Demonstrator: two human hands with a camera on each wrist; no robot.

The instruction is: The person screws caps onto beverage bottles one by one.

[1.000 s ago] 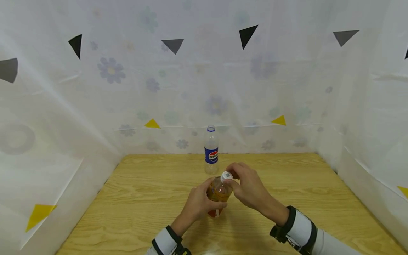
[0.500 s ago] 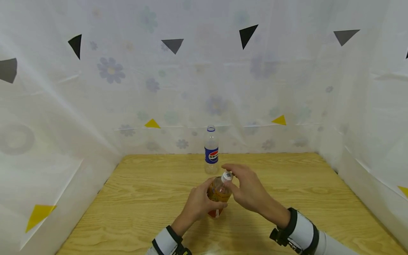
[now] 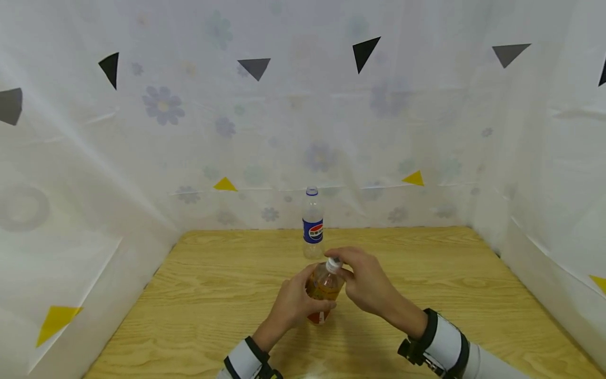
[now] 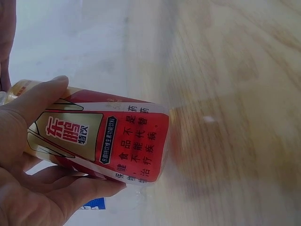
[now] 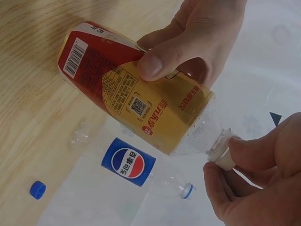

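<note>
A person's left hand (image 3: 297, 300) has its thumb and fingers wrapped round a red-and-gold Dongpeng energy drink bottle (image 5: 127, 89), the thumb lying across the label and the far fingers partly hidden behind the body. The bottle is in front of the person near the middle of the wood-grain table (image 3: 227, 295), its neck leaning toward the right hand (image 3: 366, 279); whether its base touches the table is hard to make out. The right hand pinches the white cap (image 3: 333, 265) at the bottle's mouth between thumb and bent fingers, which cover much of it; how far the cap sits on the thread cannot be told. Beyond the held bottle a clear Pepsi bottle (image 3: 313, 230) stands upright and open-mouthed, with a blue ring at its neck; in the left wrist view only a scrap of its blue label shows past the fingers, and the right hand is cut off at the edge. A blue bottle cap (image 5: 37, 189) lies on the table near the Pepsi bottle's base, plain in the right wrist view but out of sight in the head view. White patterned sheeting (image 3: 284, 126) encloses the table; both forearms, in pale sleeves with black straps, are cut off by the lower edge.
</note>
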